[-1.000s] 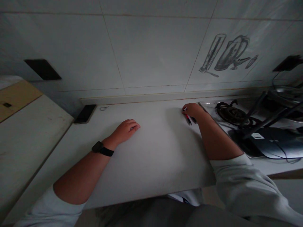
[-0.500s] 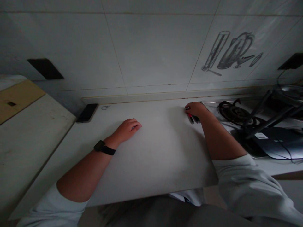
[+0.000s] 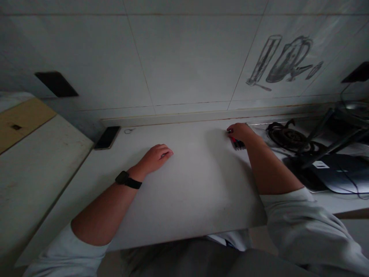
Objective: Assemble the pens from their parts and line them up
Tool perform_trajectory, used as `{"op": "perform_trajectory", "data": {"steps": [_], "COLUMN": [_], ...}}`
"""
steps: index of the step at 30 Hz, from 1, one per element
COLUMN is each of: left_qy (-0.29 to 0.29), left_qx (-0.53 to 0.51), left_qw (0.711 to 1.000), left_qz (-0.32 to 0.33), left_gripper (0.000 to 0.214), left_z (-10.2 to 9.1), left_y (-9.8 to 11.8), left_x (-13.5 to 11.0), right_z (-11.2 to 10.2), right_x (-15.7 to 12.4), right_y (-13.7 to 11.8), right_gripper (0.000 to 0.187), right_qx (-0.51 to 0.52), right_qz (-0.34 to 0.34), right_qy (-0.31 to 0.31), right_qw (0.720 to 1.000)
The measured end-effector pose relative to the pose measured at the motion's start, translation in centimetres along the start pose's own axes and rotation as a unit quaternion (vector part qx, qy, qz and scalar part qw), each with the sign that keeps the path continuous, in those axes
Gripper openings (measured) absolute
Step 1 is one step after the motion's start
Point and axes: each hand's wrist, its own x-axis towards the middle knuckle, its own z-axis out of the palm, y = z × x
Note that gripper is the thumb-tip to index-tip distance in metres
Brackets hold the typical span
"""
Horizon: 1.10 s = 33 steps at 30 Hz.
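My left hand (image 3: 157,157) rests on the white countertop (image 3: 187,184) with its fingers loosely curled and nothing in them; a black watch (image 3: 124,179) is on that wrist. My right hand (image 3: 240,132) lies at the far right of the counter beside the stove, its fingers closed over a few pens (image 3: 236,144), one red and the others dark. The pen ends stick out below the hand.
A dark phone (image 3: 107,137) lies at the counter's back left corner, with a small ring (image 3: 127,130) beside it. A gas burner (image 3: 285,136) and a dark flat device (image 3: 340,177) with cables sit to the right. A lower surface (image 3: 37,161) stands at left.
The right hand has drawn the pens closer together under its fingers. The left hand has stayed in place. The view has shifted slightly.
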Motion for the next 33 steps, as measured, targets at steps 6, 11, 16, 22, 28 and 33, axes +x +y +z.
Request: {"op": "perform_trajectory", "data": {"steps": [6, 11, 16, 22, 28, 33], "left_qy": [-0.002, -0.006, -0.004, -0.002, -0.002, 0.002], "left_qx": [0.001, -0.003, 0.002, -0.004, -0.002, 0.008], "left_qw": [1.0, 1.0, 1.0, 1.0, 1.0, 1.0], "left_qz": [-0.003, 0.0, 0.003, 0.0, 0.002, 0.009], "left_gripper": [0.036, 0.035, 0.035, 0.035, 0.033, 0.035], "left_z": [-0.1, -0.2, 0.0, -0.1, 0.0, 0.0], "left_y": [0.0, 0.1, -0.2, 0.0, -0.2, -0.4], "left_x": [0.0, 0.0, 0.0, 0.0, 0.0, -0.1], "right_z": [-0.4, -1.0, -1.0, -1.1, -1.5, -4.4], "right_x": [-0.2, -0.4, -0.6, -0.7, -0.8, -1.4], "right_y": [0.0, -0.2, -0.2, -0.3, -0.7, -2.1], "right_gripper": [0.05, 0.05, 0.049, 0.05, 0.049, 0.04], "right_qx": [-0.062, -0.084, -0.062, -0.058, -0.055, 0.008], "right_qz": [0.021, 0.02, 0.027, 0.037, 0.051, 0.034], "right_qy": [-0.039, -0.072, -0.054, -0.056, -0.05, 0.069], "right_qw": [0.997, 0.994, 0.996, 0.996, 0.996, 0.997]}}
